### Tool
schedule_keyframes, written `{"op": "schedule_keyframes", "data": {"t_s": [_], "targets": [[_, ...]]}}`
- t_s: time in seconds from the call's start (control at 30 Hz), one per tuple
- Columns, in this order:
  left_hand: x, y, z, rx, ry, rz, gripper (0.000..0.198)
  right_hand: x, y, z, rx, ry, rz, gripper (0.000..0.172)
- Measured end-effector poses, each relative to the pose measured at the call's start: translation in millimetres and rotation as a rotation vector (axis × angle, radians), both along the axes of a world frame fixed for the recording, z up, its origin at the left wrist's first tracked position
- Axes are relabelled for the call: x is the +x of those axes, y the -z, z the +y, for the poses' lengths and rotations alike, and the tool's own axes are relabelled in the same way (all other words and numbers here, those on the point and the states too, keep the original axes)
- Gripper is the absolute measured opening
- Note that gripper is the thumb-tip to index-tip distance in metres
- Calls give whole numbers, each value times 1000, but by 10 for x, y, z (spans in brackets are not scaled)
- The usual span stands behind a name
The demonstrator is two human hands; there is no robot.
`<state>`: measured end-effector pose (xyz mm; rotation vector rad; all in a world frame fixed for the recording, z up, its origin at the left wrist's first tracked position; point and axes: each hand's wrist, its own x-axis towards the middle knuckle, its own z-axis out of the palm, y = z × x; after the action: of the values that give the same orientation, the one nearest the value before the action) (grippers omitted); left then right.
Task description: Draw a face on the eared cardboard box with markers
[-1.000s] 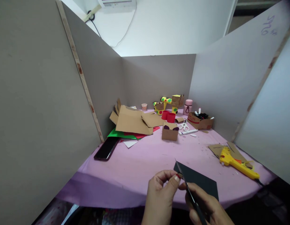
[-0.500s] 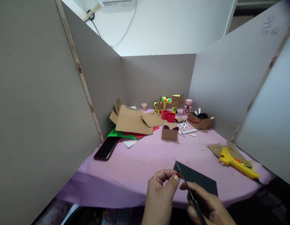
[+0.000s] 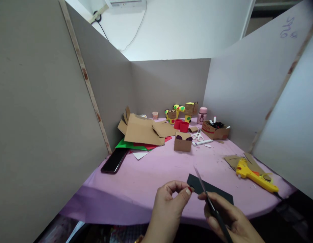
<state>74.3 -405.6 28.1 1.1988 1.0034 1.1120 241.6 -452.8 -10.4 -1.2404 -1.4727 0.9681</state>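
Small brown piece [image 3: 192, 189] at fingertips of left hand [image 3: 168, 202], thumb and index fingers clamped on it, above counter [image 3: 146, 179]; right hand [image 3: 229, 212] gripping dark-handled bladed tool [image 3: 201, 181], blade just right of piece

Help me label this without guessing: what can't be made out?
In the head view:
Small piece: full shape, mostly covered by the left hand.
Bladed tool: handle, partly hidden by the right hand and bottom edge.
Dark sheet: much of its near side, behind the right hand.
Striped box: contents, too small to tell apart.
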Motion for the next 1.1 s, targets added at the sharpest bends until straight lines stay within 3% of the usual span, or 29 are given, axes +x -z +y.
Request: {"op": "schedule_keyframes", "data": {"t_s": [0.17,0.37,0.5,0.73,0.83,1.1], "targets": [[10,-22,7,-3,93,86,13,-73,-86,105,70,135,156,30],[-8,-96,-52,92,136,279,11,-82,-128,153,86,56,65,22],[-23,-85,-55,187,131,410,12,-72,-83,141,67,32,133,19],[18,70,-54,180,79,202,18,-99,-27,152,103,171,426,29],[76,155,-67,175,28,142,16,-135,-7,163,110,165,512,31],[136,247,-74,161,-27,60,10,-171,45,150,143,182,517,31]]}}
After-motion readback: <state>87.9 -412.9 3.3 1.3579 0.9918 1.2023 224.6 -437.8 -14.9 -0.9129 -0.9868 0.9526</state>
